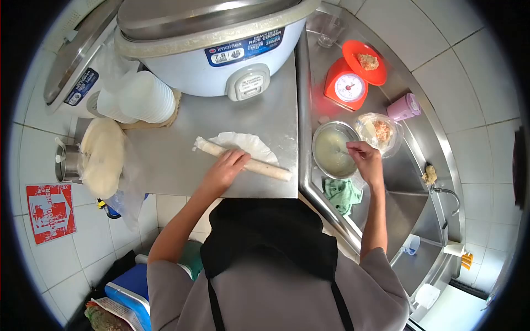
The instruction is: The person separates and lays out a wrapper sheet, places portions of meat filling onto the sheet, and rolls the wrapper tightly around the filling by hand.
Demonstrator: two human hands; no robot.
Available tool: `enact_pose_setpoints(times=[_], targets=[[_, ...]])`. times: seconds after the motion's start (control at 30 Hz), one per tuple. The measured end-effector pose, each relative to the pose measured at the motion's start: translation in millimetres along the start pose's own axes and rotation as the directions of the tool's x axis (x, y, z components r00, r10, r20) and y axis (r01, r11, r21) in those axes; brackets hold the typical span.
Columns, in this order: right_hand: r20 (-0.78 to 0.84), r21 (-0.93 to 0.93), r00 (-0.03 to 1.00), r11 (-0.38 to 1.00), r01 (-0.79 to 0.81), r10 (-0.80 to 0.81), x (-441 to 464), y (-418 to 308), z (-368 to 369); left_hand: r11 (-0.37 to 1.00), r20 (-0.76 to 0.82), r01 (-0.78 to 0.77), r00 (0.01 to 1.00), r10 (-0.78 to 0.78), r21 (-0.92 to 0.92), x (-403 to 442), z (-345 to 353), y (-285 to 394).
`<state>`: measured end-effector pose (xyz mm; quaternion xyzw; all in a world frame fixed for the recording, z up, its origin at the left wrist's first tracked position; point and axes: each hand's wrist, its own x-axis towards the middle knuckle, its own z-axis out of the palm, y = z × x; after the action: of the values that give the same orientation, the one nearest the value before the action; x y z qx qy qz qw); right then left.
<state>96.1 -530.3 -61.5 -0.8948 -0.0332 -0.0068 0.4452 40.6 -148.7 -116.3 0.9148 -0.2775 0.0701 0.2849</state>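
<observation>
My left hand [231,164] rests over a long, pale wrapped roll [267,169] on the steel table, its fingers bent around the roll's middle. Behind the roll lies a round, thin white wrapper [248,144], partly under it. Over the right rim of a steel bowl [333,150] of cloudy, pale liquid is my right hand [362,155], its fingers pinched together; anything between the fingertips is too small to make out. Just behind that hand sits a clear container [380,134] with pinkish filling.
A big rice cooker [215,60] stands at the table's back. Stacked white tubs [144,98] and a bagged pale mass [102,157] are at left. On the sink side are a red scale [348,85], a pink cup [404,107] and a green cloth [342,194].
</observation>
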Motion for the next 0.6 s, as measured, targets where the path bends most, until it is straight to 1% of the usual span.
enact_pose_setpoints(times=[0.03,0.1,0.17,0.2,0.23,0.3,0.4,0.5,0.53,0.6], targets=[[0.018,0.092,0.999,0.995,-0.041,0.040,4,-1,-1,1.000,-0.001,-0.014,1.000,0.014,-0.010,1,-1,-1],[0.070,0.143,0.997,0.989,-0.022,0.012,9,-10,14,0.999,-0.011,-0.025,1.000,0.024,-0.033,0,-1,0],[0.200,0.069,0.970,0.990,0.126,-0.138,17,-35,49,0.999,-0.020,-0.027,0.999,0.026,-0.024,-2,0,-1],[0.291,0.110,0.886,0.932,0.344,-0.361,24,-34,71,0.999,-0.029,-0.031,0.999,0.031,-0.019,-2,1,-2],[0.367,0.171,0.742,0.825,0.539,-0.561,30,-33,93,0.999,-0.025,-0.036,0.999,0.035,-0.034,-2,2,-2],[0.521,0.123,0.569,0.715,0.688,-0.637,39,-56,125,0.997,-0.021,-0.043,0.999,0.042,-0.059,-3,2,-5],[0.725,0.070,0.293,0.490,0.869,-0.623,58,-73,161,0.999,-0.057,-0.044,0.997,0.044,-0.007,-5,6,-4],[0.780,-0.064,0.296,0.401,0.914,-0.551,90,-74,175,0.999,-0.023,-0.037,0.999,0.037,0.007,-7,8,-5],[0.800,-0.147,0.303,0.320,0.936,-0.518,98,-80,176,0.999,-0.041,-0.027,0.999,0.028,0.021,-7,9,-5],[0.811,-0.016,0.198,0.318,0.948,-0.550,95,-88,183,0.999,-0.064,-0.008,0.998,0.011,0.043,-8,12,-2]])
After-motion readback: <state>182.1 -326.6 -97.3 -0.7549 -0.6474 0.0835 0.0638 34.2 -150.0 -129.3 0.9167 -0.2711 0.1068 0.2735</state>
